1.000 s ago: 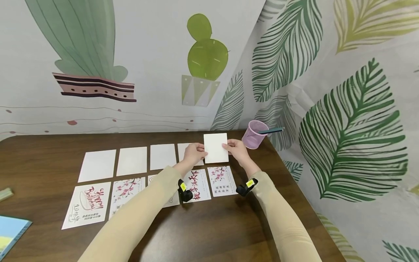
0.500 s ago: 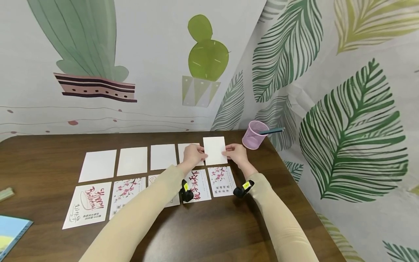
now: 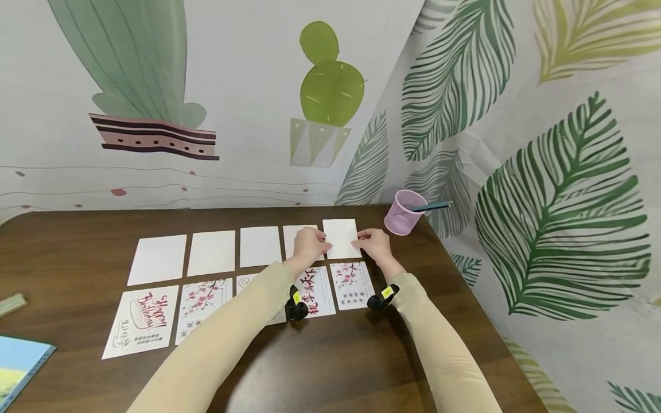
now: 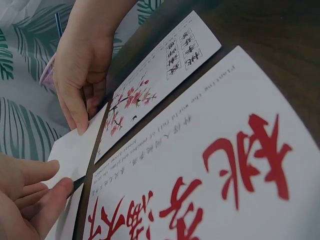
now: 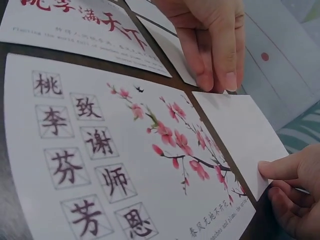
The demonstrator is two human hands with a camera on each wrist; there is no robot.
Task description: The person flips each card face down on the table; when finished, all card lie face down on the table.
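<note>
A blank white card (image 3: 341, 238) lies at the right end of the back row, flat or nearly flat on the table. My left hand (image 3: 308, 245) pinches its left edge, above the neighbouring blank card. On the opposite edge, my right hand (image 3: 376, 244) grips with thumb on top and curled fingers at the side, as the right wrist view shows. Just in front lies a blossom-printed card (image 5: 170, 145), with a narrow dark gap between the two. Left of that is a card with large red characters (image 4: 240, 160), partly behind my left forearm in the head view.
More blank cards (image 3: 210, 253) continue the back row leftward. Printed cards (image 3: 142, 318) form the front row, some covered by my left sleeve. A pink mesh pen cup (image 3: 405, 213) stands at the back right. A blue booklet (image 3: 23, 367) and a pale green object (image 3: 11, 304) lie far left.
The blank card has come down toward the table between both hands, and its far edge has dropped in the head view. Both hands keep hold of it. The other cards stay put.
</note>
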